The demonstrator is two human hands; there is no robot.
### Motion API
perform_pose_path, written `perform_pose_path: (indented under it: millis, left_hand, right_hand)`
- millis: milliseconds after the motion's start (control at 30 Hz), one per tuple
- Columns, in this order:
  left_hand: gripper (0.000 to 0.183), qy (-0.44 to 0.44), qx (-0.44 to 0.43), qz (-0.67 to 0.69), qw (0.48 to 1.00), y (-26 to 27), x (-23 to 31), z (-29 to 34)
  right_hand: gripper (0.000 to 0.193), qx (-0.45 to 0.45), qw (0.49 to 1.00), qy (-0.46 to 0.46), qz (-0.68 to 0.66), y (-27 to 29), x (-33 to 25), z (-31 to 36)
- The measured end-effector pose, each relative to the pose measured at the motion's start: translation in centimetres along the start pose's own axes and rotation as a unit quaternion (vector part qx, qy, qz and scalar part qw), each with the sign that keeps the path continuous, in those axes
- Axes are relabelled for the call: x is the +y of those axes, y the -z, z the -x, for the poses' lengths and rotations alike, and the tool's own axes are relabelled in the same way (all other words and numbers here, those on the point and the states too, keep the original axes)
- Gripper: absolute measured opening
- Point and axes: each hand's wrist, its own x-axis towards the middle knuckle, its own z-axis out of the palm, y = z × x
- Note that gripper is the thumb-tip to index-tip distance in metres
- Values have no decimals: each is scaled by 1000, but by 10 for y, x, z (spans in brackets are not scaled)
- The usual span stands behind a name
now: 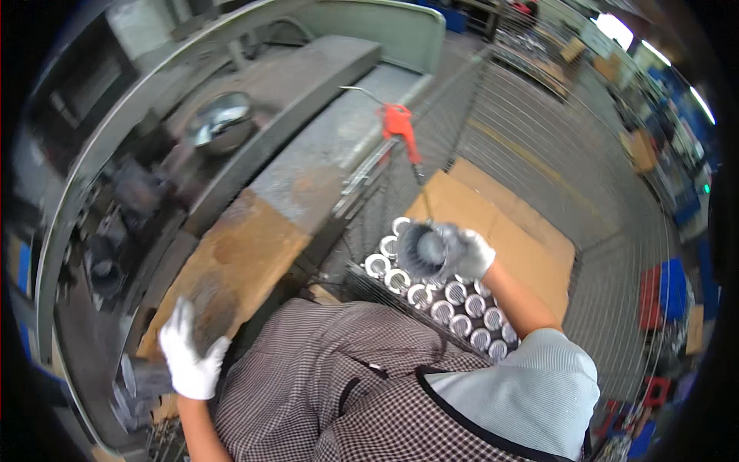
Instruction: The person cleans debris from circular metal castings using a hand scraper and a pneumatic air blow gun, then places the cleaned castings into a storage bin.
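My right hand [468, 251], in a glove with grey-stained fingers, grips a dark grey round part [422, 251] with ridges around its inside and a rounded middle. It is held above several shiny ring-topped metal parts [443, 312] standing in rows in a wire basket. My left hand [188, 350], in a white glove, has its thumb and fingers spread and holds nothing. It hovers at the near end of a stained brown board [239, 250] on the machine ledge; I cannot tell whether it touches it.
A red air gun [399, 127] with a bent metal nozzle hangs beside the ledge. Cardboard sheets [512, 239] lie within the wire cage [531, 131] at right. A shiny round metal piece [222, 123] sits inside the machine, behind its curved metal rim [77, 200].
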Motion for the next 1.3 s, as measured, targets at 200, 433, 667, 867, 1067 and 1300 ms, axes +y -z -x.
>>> perform_pose_path:
  millis: [200, 433, 667, 867, 1067, 1300]
  left_hand:
    - [74, 8, -63, -64, 996, -26, -10, -3]
    - [66, -63, -108, -202, 971, -33, -16, 1]
    - [67, -84, -136, -205, 966, -35, 0, -26]
    - [69, -164, -150, -182, 958, -51, 56, -79]
    - [73, -213, -152, -185, 947, -55, 115, -95]
    - [71, -197, -153, -150, 957, -75, 94, -84]
  right_hand:
    - [66, 303, 945, 76, 92, 120, -64, 116]
    - [105, 768, 478, -70, 419, 237, -23, 182]
    - [96, 802, 421, -206, 372, 244, 44, 270]
    - [89, 825, 398, -195, 351, 258, 68, 293]
    - [83, 818, 414, -153, 370, 281, 50, 278]
    - [62, 625, 504, -334, 494, 514, 143, 342]
